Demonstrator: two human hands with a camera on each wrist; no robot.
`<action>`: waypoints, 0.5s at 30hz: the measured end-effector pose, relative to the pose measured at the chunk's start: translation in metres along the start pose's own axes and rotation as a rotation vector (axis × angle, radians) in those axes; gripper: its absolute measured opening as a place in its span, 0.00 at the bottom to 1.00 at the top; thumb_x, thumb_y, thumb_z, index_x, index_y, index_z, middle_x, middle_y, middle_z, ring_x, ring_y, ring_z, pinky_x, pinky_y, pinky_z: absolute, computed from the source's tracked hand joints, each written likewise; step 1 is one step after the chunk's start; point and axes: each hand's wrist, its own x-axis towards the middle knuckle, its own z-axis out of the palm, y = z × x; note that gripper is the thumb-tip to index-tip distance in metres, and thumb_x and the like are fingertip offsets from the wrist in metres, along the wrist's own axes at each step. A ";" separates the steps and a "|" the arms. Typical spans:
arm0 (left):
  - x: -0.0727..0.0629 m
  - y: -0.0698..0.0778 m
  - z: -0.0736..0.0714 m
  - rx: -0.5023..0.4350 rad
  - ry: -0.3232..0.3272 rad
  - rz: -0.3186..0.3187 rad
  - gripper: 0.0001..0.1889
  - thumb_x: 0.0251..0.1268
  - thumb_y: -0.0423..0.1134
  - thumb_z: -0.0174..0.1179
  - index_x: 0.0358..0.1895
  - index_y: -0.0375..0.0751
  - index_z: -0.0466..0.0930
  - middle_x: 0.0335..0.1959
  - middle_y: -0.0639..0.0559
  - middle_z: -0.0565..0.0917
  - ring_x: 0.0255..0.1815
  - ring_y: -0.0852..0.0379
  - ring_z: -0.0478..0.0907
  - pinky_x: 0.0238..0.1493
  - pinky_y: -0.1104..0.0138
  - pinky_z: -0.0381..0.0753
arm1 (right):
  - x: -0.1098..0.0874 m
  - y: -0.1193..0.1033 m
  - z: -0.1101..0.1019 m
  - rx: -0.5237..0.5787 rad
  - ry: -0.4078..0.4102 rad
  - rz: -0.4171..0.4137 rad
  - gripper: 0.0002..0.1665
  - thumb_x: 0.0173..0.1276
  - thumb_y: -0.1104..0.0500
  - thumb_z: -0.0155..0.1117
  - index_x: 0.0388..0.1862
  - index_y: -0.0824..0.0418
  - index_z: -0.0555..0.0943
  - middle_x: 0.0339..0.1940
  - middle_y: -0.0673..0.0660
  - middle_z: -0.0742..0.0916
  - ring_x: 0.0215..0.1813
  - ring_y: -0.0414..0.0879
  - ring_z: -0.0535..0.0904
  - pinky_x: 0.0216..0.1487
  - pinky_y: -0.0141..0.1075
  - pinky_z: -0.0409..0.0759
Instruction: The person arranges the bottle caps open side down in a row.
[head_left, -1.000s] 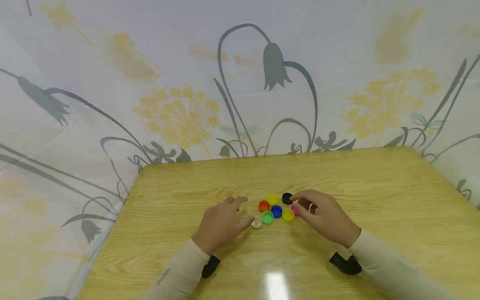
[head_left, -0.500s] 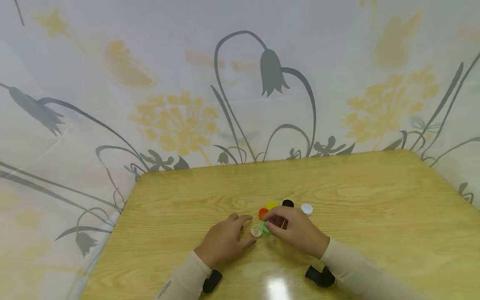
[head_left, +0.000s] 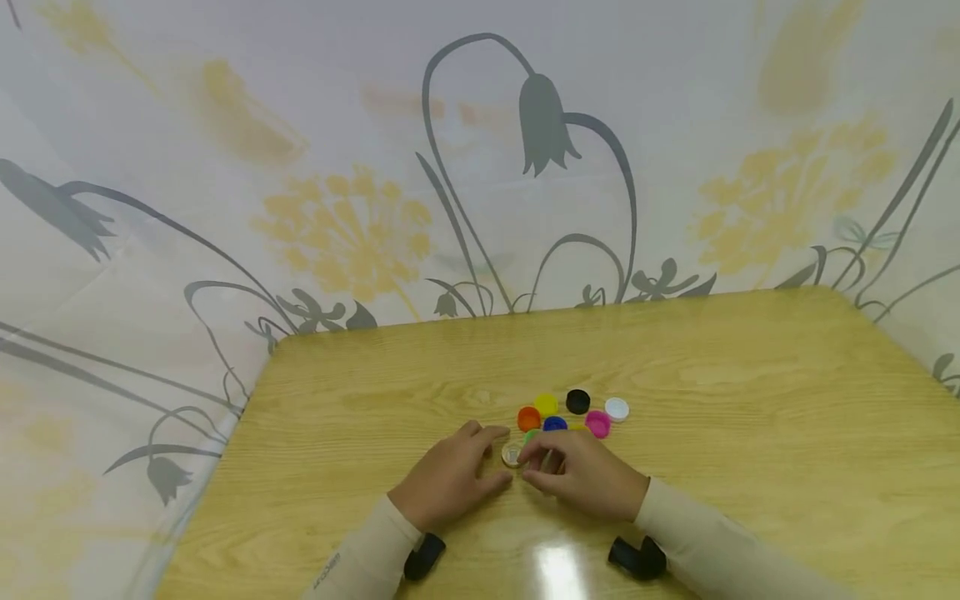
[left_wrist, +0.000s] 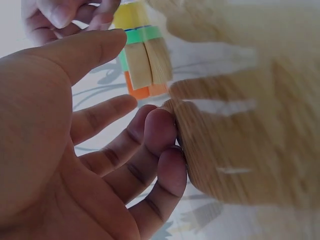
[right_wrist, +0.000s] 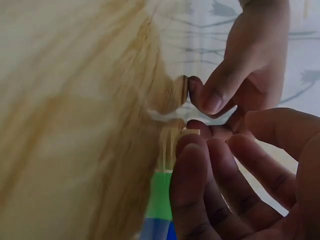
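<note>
A cream bottle cap with a pale square mark lies on the table between both hands. My left hand rests to its left, thumb and forefinger spread on either side. At its right edge are the fingertips of my right hand, thumb apart from the fingers. In the left wrist view the cream cap stands in front of green and orange caps. Beyond my right hand sit a blue cap, a pink cap and an orange cap. My right hand partly hides a green cap and a yellow cap.
Behind the group lie another yellow cap, a black cap and a white cap. The wooden table meets a flower-patterned cloth at its far edge. Black straps sit under both wrists.
My right hand has moved left and nearer, from the pink and black caps across the group to the cream cap. The white and pink caps have come into view. My left hand has stayed nearly still.
</note>
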 end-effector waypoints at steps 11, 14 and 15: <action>0.002 0.001 0.002 -0.014 -0.041 -0.005 0.27 0.69 0.49 0.64 0.68 0.49 0.73 0.41 0.56 0.73 0.31 0.65 0.69 0.36 0.73 0.72 | -0.002 0.002 -0.003 -0.014 -0.039 0.103 0.02 0.69 0.58 0.68 0.36 0.55 0.83 0.29 0.44 0.84 0.31 0.32 0.78 0.34 0.29 0.80; 0.002 0.001 0.004 -0.029 -0.044 -0.013 0.26 0.70 0.49 0.63 0.68 0.49 0.73 0.40 0.56 0.73 0.31 0.65 0.68 0.35 0.73 0.72 | -0.001 0.005 -0.003 -0.010 -0.045 0.129 0.03 0.68 0.59 0.68 0.34 0.54 0.83 0.27 0.45 0.84 0.28 0.33 0.78 0.31 0.29 0.79; 0.002 0.001 0.004 -0.032 -0.045 -0.015 0.25 0.70 0.48 0.62 0.68 0.50 0.74 0.40 0.56 0.73 0.31 0.64 0.68 0.35 0.73 0.71 | -0.001 0.006 -0.003 -0.009 -0.044 0.134 0.03 0.68 0.59 0.68 0.34 0.55 0.83 0.27 0.45 0.84 0.28 0.33 0.78 0.30 0.29 0.79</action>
